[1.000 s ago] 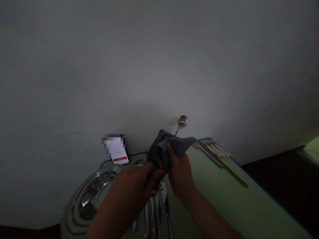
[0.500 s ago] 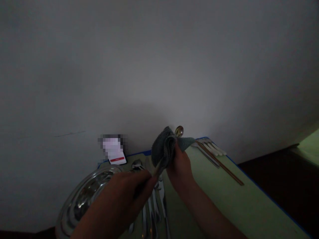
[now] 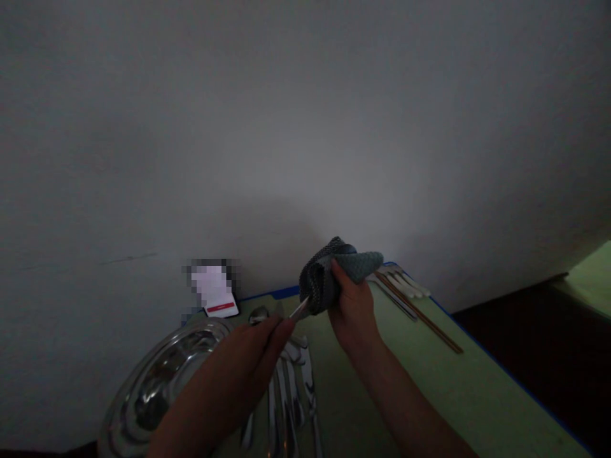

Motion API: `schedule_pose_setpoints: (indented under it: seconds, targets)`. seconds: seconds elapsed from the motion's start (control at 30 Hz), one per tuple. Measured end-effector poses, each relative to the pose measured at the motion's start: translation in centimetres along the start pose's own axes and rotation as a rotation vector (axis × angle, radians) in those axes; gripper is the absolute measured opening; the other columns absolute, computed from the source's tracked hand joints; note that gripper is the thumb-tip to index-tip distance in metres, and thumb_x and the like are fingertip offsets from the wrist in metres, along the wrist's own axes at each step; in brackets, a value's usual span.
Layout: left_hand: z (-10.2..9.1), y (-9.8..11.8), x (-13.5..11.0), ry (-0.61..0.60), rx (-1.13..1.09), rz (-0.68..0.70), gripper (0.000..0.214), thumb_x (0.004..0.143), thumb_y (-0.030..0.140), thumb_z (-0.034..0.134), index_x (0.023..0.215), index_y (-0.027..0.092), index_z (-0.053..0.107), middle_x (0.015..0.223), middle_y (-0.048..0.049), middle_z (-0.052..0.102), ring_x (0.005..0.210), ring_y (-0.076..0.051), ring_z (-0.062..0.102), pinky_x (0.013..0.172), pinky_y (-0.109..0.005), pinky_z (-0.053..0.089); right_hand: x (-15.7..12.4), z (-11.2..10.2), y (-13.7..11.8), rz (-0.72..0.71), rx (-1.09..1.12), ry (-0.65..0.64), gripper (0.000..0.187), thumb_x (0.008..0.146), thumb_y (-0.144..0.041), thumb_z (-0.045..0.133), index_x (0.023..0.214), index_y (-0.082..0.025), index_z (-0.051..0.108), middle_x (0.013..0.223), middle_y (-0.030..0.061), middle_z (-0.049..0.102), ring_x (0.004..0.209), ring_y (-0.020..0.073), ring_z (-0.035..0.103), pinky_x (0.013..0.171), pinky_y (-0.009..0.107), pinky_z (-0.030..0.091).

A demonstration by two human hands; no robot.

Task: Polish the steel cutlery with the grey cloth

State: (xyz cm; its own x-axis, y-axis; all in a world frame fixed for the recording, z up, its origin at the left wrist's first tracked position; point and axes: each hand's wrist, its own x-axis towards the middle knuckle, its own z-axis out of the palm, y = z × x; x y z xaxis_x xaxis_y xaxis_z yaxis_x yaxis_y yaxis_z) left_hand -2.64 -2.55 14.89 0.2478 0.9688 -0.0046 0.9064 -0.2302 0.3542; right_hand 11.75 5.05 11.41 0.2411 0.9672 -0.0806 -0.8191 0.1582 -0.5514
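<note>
My right hand (image 3: 352, 309) is closed around a grey cloth (image 3: 334, 273) held above the green table. The cloth wraps the bowl end of a metal spoon, so the bowl is hidden. My left hand (image 3: 258, 356) pinches the spoon's handle (image 3: 300, 310), which sticks out of the cloth toward me. Below my hands several pieces of silver cutlery (image 3: 286, 394) lie side by side on the table.
A large shiny metal bowl (image 3: 157, 388) sits at the left front. A phone (image 3: 214, 292) leans against the wall behind it. More cutlery and a pair of wooden chopsticks (image 3: 420, 315) lie at the back right of the green, blue-edged table (image 3: 429, 394).
The spoon has been drawn back through the cloth: its bowl stood clear above the cloth before and is now covered. My left hand has moved toward me along the handle.
</note>
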Motion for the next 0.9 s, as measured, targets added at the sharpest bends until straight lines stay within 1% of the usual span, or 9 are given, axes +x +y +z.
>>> schedule_pose_setpoints:
  seconds: [0.13, 0.2, 0.37, 0.47, 0.53, 0.63, 0.73, 0.8, 0.9]
  targets:
    - [0.3, -2.1, -0.4, -0.029, 0.011, 0.067, 0.035, 0.09, 0.033, 0.032, 0.103, 0.026, 0.063, 0.103, -0.0021, 0.068, 0.099, -0.022, 0.061, 0.09, -0.033, 0.044, 0.4, -0.3, 0.0, -0.141, -0.112, -0.038, 0.031, 0.061, -0.028, 0.073, 0.088, -0.015, 0.063, 0.089, 0.0032, 0.069, 0.079, 0.0147, 0.064, 0.081, 0.032, 0.05]
    - [0.2, -2.7, -0.7, -0.051, -0.006, 0.037, 0.034, 0.09, 0.033, 0.034, 0.108, 0.028, 0.062, 0.109, -0.0005, 0.067, 0.101, -0.021, 0.06, 0.093, -0.032, 0.043, 0.8, -0.6, -0.2, -0.204, -0.184, -0.058, 0.031, 0.063, -0.03, 0.072, 0.088, -0.014, 0.064, 0.092, 0.005, 0.069, 0.081, 0.0156, 0.064, 0.081, 0.033, 0.05]
    - [-0.9, -2.6, -1.3, -0.071, -0.104, -0.067, 0.038, 0.088, 0.044, 0.035, 0.093, 0.025, 0.066, 0.087, -0.0017, 0.07, 0.077, -0.018, 0.064, 0.075, -0.028, 0.05, 1.3, -1.2, -1.9, -0.464, -0.534, -0.092, 0.025, 0.066, -0.033, 0.069, 0.083, -0.015, 0.067, 0.082, 0.0037, 0.071, 0.077, 0.0162, 0.064, 0.078, 0.032, 0.05]
    - [-1.3, -2.5, -1.3, -0.087, -0.184, -0.081, 0.04, 0.089, 0.047, 0.034, 0.082, 0.022, 0.065, 0.076, -0.0011, 0.067, 0.067, -0.016, 0.06, 0.067, -0.025, 0.049, 1.3, -1.1, -2.9, -0.527, -0.666, -0.147, 0.02, 0.066, -0.032, 0.069, 0.079, -0.016, 0.069, 0.079, 0.0031, 0.071, 0.076, 0.0169, 0.065, 0.077, 0.031, 0.05]
    - [-1.4, -2.6, -1.0, -0.077, -0.207, -0.069, 0.041, 0.089, 0.047, 0.034, 0.077, 0.02, 0.062, 0.074, -0.0007, 0.066, 0.066, -0.015, 0.059, 0.065, -0.024, 0.047, 1.3, -1.0, -3.0, -0.542, -0.661, -0.122, 0.021, 0.068, -0.033, 0.067, 0.08, -0.016, 0.068, 0.08, 0.0035, 0.071, 0.077, 0.0175, 0.064, 0.077, 0.032, 0.05]
    - [-1.2, -2.3, -0.4, -0.096, -0.204, -0.018, 0.043, 0.09, 0.047, 0.033, 0.071, 0.018, 0.06, 0.07, -0.0006, 0.065, 0.063, -0.014, 0.058, 0.061, -0.023, 0.045, 1.2, -0.9, -2.5, -0.553, -0.629, -0.065, 0.024, 0.073, -0.037, 0.061, 0.082, -0.016, 0.067, 0.083, 0.0041, 0.07, 0.081, 0.0169, 0.063, 0.08, 0.031, 0.048]
    - [-0.9, -1.5, -0.1, -0.086, -0.173, -0.006, 0.04, 0.09, 0.044, 0.033, 0.078, 0.02, 0.062, 0.074, -0.0002, 0.067, 0.067, -0.015, 0.06, 0.062, -0.023, 0.044, 1.1, -1.0, -1.8, -0.533, -0.63, -0.042, 0.027, 0.075, -0.04, 0.058, 0.082, -0.016, 0.067, 0.083, 0.0044, 0.069, 0.082, 0.0164, 0.062, 0.081, 0.031, 0.046]
    - [-0.8, -1.0, -0.1, -0.096, -0.142, -0.022, 0.04, 0.09, 0.044, 0.033, 0.078, 0.02, 0.062, 0.074, 0.0, 0.068, 0.068, -0.016, 0.061, 0.063, -0.024, 0.044, 1.0, -1.0, -1.2, -0.427, -0.57, -0.046, 0.029, 0.073, -0.041, 0.06, 0.083, -0.015, 0.066, 0.084, 0.0047, 0.069, 0.082, 0.0167, 0.062, 0.08, 0.031, 0.046]
    - [-0.6, -0.8, 0.1, -0.107, -0.126, -0.037, 0.038, 0.09, 0.043, 0.033, 0.08, 0.021, 0.063, 0.078, 0.0001, 0.069, 0.073, -0.017, 0.063, 0.065, -0.026, 0.044, 0.9, -0.8, -0.1, -0.136, -0.35, -0.103, 0.032, 0.07, -0.042, 0.063, 0.088, -0.016, 0.065, 0.088, 0.0048, 0.069, 0.08, 0.0165, 0.063, 0.078, 0.032, 0.048]
